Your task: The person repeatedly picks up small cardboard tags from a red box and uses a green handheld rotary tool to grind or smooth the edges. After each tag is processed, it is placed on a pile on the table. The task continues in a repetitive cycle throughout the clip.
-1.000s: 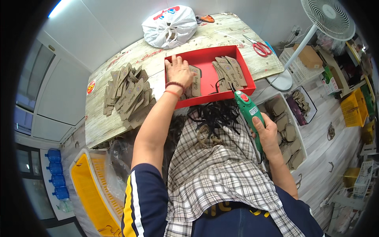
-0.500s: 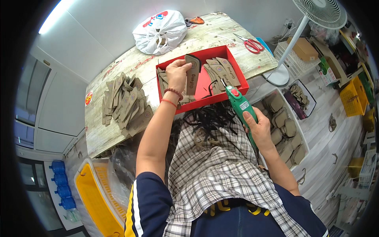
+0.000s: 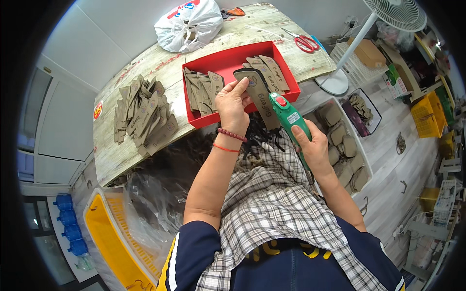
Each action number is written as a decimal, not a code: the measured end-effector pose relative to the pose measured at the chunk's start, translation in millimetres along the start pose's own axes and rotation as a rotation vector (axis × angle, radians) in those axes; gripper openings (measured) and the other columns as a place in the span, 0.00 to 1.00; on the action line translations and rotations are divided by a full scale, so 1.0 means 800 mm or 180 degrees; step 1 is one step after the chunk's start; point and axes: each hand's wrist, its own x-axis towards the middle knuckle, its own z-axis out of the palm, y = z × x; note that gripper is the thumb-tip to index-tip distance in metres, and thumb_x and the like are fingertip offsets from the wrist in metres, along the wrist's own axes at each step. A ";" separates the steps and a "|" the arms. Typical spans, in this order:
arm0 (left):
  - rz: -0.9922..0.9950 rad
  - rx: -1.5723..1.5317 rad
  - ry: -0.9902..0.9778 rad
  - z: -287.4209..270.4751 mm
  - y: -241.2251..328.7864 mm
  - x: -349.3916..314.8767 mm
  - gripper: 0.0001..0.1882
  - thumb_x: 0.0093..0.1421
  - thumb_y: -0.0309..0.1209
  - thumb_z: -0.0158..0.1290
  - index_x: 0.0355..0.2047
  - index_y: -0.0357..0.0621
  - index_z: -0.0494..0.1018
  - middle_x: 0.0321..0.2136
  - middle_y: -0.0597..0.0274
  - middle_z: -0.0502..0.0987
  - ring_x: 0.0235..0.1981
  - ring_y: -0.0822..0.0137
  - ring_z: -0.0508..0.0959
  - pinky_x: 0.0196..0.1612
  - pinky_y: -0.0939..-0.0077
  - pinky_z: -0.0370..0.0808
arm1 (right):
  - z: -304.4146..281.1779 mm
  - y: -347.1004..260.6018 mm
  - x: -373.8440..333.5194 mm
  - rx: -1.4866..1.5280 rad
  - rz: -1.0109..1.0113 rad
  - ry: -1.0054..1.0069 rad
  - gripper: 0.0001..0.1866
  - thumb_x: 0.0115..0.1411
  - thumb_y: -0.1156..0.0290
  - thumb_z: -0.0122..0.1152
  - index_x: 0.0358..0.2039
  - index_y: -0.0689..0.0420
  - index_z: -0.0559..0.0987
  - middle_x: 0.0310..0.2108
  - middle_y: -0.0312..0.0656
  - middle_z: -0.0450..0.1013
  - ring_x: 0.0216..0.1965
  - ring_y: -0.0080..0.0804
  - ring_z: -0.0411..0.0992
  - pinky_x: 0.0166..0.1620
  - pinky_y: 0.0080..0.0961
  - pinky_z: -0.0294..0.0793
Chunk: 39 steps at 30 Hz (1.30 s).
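My left hand (image 3: 233, 104) pinches a long, flat tan fabric piece (image 3: 262, 99) with dark printing and a black edge, holding it slanted over the front of a red box (image 3: 228, 54). A green handheld power tool (image 3: 290, 117) with a red button is gripped in my right hand (image 3: 313, 148). Its head is at the piece's right edge; whether they touch I cannot tell. Inside the box lie similar pieces in a left group (image 3: 199, 92) and a right group (image 3: 272, 72). A loose pile of such pieces (image 3: 145, 116) lies on the table to the left.
On the worn table (image 3: 170, 72) are a white plastic bag (image 3: 189, 29) and red-handled scissors (image 3: 306, 44). A white bin of tan pieces (image 3: 366, 157) stands at right, near a fan (image 3: 342, 63). Black scraps (image 3: 267, 138) lie on my checked apron; a yellow basket (image 3: 109, 237) is lower left.
My left hand has brought the fabric piece from above the box toward the right and nearer me, up to the tool's head. The tool stays in my right hand. The view has shifted slightly.
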 end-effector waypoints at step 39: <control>0.0549 0.1713 -0.1140 -0.023 0.020 -0.011 0.06 0.59 0.24 0.57 0.33 0.33 0.79 0.27 0.69 0.78 0.28 0.81 0.74 0.33 0.85 0.72 | -0.015 -0.017 0.001 0.0098 -0.0066 -0.0326 0.24 0.61 0.52 0.61 0.42 0.62 0.77 0.21 0.31 0.68 0.18 0.15 0.63 0.22 0.16 0.63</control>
